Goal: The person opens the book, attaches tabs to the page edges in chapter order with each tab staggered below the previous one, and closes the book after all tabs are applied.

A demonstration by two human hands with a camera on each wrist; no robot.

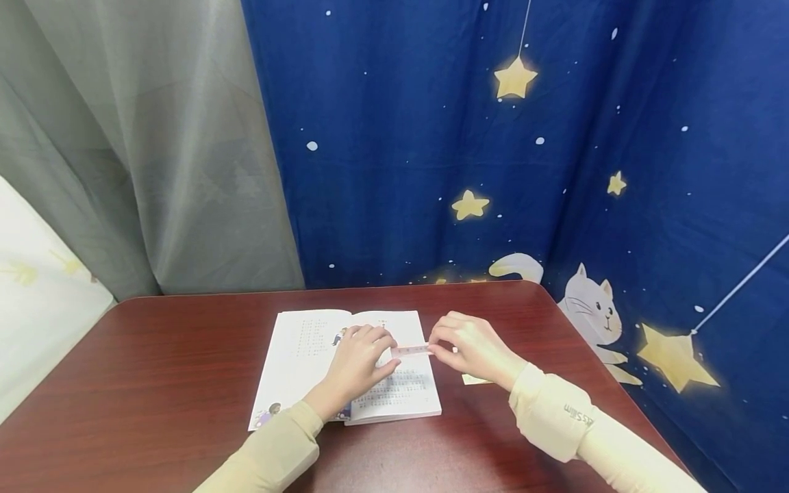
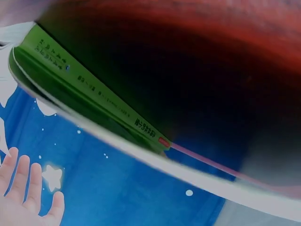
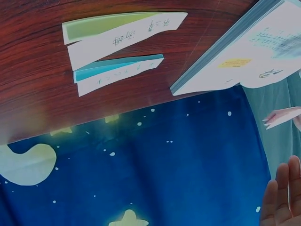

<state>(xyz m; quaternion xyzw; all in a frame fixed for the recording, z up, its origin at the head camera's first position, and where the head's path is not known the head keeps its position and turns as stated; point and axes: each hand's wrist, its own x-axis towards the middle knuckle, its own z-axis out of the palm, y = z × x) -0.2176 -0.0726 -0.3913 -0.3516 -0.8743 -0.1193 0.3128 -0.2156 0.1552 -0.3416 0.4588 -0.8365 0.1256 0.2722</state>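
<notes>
On a dark red wood-grain table (image 1: 154,370) with a rounded far corner lies one open book (image 1: 308,356), set before two hangings: a plain grey-green curtain (image 1: 154,150) on the left and a deep blue cloth (image 1: 431,137) printed with yellow stars and a white cat (image 1: 590,309). A pale surface with faint yellow marks (image 1: 37,287) shows at the far left.

Two hands work over the book, both in cream knit sleeves. The left hand (image 1: 359,361) rests on the right-hand page with its fingers bent, the fingertips touching one end of a narrow pink strip (image 1: 410,350). The right hand (image 1: 471,346) pinches the strip's other end between thumb and fingers. The strip is thin, flat and paper-like, stretched level between the two hands just above the upper part of the right page.

The book's pages are white with printed lines and small coloured figures; the left wrist view shows its green spine (image 2: 94,94) with print. One small yellow label (image 3: 233,62) sits on a page.

Two more slips lie flat on the table just right of the book, side by side: a green-and-white tab (image 3: 120,30) and a teal-and-white tab (image 3: 115,70), both long, pointed at one end and bearing handwriting.
</notes>
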